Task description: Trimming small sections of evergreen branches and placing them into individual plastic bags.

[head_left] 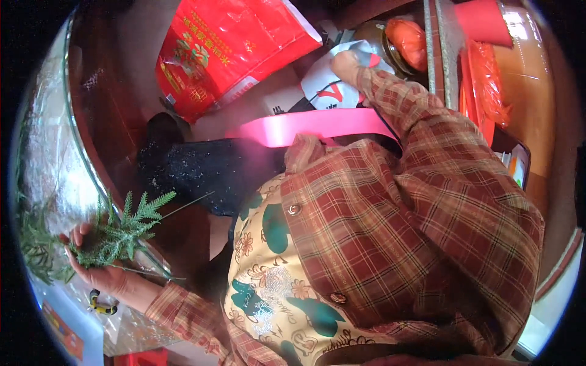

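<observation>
At the left, my left hand is curled round green needle-leaved sprigs that look like artificial pine. A thin stem sticks out from them to the right. More green sprigs lie beside this hand on a glass-like tabletop. My right arm reaches up to the top middle, where my right hand is at a white plastic bag with red print; its fingers are hidden from view. A wide glossy pink band runs across below that bag, in front of my body.
A large red printed bag stands at the top. Near the upper right are a brown jar and an orange-red plastic bundle. A yellow-and-black handled tool lies on clear plastic below my left hand. Red plastic bags hang at the right.
</observation>
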The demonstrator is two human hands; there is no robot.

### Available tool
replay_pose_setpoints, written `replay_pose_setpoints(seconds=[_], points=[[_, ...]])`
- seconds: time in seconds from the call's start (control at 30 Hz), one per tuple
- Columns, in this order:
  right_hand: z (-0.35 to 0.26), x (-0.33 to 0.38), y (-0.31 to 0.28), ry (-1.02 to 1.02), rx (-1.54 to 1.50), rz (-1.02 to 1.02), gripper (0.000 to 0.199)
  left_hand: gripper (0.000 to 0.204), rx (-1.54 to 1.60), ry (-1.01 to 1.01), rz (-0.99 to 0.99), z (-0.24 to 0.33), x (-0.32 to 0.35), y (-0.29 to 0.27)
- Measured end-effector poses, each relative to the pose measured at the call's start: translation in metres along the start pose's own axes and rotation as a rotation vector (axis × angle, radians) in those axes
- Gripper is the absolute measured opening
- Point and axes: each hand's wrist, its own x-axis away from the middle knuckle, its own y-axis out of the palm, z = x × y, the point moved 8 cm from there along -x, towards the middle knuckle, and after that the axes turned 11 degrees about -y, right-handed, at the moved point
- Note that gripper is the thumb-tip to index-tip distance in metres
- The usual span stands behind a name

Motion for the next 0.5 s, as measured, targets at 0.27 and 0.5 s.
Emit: replay_pose_setpoints(seconds=[0.27,0.5], points=[[0.006,-0.031,0.009,-0.208,-0.433,1.091,0.024,0.036,0.008,0.08,0.106,0.003,0.001,-0.002],[-0.004,-0.072,0.143,0.001,-0.885,0.26,0.034,0.042,0.029,0.125,0.145,0.016,-0.001,-0.02]])
